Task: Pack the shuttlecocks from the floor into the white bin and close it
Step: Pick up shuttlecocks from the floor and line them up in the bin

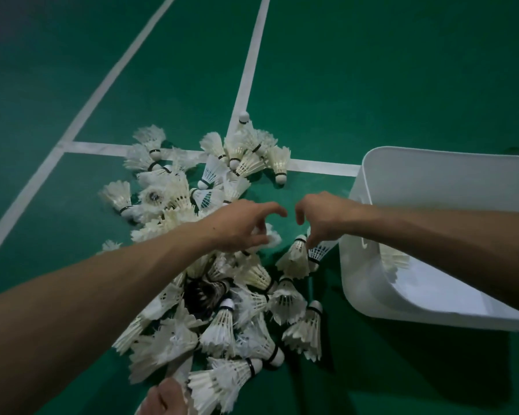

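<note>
1. The left hand (240, 224) reaches out over the middle of the heap of shuttlecocks (222, 295) on the green court floor (372, 85). Its fingers curl downward and close loosely around the white feathers of one shuttlecock (271, 236) that shows just under the fingertips, at the hand's right edge.
2. The right hand (324, 217) hangs just beside the left one, thumb toward thumb, with a small gap of bare floor between them. Its fingers are spread and bent downward, holding nothing; the fingertips point at two shuttlecocks directly below, one cream-coloured (295, 259) and one with a blue-tinted skirt (318, 253).
3. Most of the heap lies below and to the left of the left forearm, the shuttlecocks tumbled across each other at every angle. A second cluster (246, 154) lies beyond both hands, where white court lines (252, 70) meet.
4. A darker, black-feathered shuttlecock (204, 292) sits in the pile under the left wrist.
5. The white bin (432, 181) stands to the right of the right hand, touching the right edge of the heap, its opening facing up. The right forearm crosses over its near corner. At least one shuttlecock (396, 259) already lies inside, seen just under that forearm; how many more are in there cannot be told.
6. At the bottom edge, below the left forearm, a patch of skin, possibly a knee (165, 398), rests among the nearest shuttlecocks.
</note>
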Demonstrator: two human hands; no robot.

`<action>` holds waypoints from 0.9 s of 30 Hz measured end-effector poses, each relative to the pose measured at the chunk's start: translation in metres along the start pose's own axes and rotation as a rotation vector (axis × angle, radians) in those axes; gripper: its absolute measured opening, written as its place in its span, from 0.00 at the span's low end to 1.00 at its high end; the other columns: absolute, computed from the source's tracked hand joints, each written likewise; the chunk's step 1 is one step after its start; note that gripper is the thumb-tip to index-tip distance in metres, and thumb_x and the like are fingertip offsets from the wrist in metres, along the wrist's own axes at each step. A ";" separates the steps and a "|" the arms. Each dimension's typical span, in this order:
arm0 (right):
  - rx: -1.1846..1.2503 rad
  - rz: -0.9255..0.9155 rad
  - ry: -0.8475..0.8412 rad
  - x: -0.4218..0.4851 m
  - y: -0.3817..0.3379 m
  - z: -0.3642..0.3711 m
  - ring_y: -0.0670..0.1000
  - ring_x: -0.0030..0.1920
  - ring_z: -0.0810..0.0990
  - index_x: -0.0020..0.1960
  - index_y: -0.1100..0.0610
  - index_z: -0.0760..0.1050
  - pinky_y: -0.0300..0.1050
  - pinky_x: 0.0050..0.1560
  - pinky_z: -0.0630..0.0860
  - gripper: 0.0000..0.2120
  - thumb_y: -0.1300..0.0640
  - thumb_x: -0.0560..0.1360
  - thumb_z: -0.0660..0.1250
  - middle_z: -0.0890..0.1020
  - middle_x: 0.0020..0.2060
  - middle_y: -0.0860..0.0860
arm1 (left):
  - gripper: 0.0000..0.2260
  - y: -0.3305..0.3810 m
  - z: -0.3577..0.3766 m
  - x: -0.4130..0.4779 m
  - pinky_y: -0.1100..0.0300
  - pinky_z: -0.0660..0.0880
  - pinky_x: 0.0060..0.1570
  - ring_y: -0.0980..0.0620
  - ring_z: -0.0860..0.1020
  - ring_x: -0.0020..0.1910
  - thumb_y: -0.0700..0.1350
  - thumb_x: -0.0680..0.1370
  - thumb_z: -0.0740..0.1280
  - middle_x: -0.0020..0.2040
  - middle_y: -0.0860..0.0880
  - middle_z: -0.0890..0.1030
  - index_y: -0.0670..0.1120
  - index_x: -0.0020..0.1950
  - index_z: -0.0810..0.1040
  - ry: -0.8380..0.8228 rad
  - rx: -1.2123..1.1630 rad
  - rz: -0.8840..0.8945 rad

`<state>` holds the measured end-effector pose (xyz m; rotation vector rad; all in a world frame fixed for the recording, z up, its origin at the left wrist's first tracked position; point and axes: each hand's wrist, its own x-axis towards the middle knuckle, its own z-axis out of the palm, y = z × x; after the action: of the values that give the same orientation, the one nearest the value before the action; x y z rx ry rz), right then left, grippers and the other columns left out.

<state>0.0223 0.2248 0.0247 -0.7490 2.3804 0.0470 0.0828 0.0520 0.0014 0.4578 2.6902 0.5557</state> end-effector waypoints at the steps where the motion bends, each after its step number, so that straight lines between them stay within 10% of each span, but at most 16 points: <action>1: -0.010 0.031 -0.024 0.003 0.004 0.000 0.54 0.51 0.80 0.63 0.58 0.75 0.42 0.44 0.74 0.27 0.53 0.67 0.78 0.81 0.54 0.54 | 0.23 0.005 0.002 0.004 0.58 0.72 0.53 0.54 0.76 0.49 0.47 0.78 0.66 0.53 0.52 0.82 0.55 0.71 0.64 -0.031 0.014 0.038; 9: -0.080 0.100 -0.132 0.015 0.015 0.005 0.54 0.49 0.82 0.64 0.60 0.75 0.44 0.45 0.79 0.27 0.58 0.67 0.78 0.81 0.55 0.56 | 0.22 0.017 0.025 0.027 0.50 0.71 0.59 0.50 0.76 0.54 0.46 0.79 0.63 0.58 0.49 0.78 0.58 0.72 0.63 -0.343 0.022 0.178; 14: -0.077 0.086 -0.222 0.019 0.015 0.009 0.56 0.55 0.81 0.66 0.60 0.72 0.46 0.53 0.80 0.27 0.59 0.70 0.75 0.79 0.59 0.56 | 0.22 0.019 0.028 0.025 0.63 0.57 0.55 0.54 0.63 0.59 0.45 0.81 0.61 0.66 0.50 0.67 0.62 0.72 0.63 -0.438 0.191 0.250; 27: 0.003 0.052 -0.014 0.018 0.015 0.003 0.56 0.51 0.81 0.59 0.60 0.79 0.47 0.51 0.80 0.16 0.60 0.72 0.73 0.82 0.54 0.56 | 0.14 -0.013 0.021 0.016 0.56 0.73 0.52 0.51 0.76 0.52 0.51 0.78 0.64 0.58 0.49 0.78 0.51 0.63 0.71 -0.128 0.066 -0.005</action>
<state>0.0044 0.2294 0.0091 -0.6831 2.3858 0.0706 0.0740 0.0536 -0.0269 0.4874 2.5927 0.4222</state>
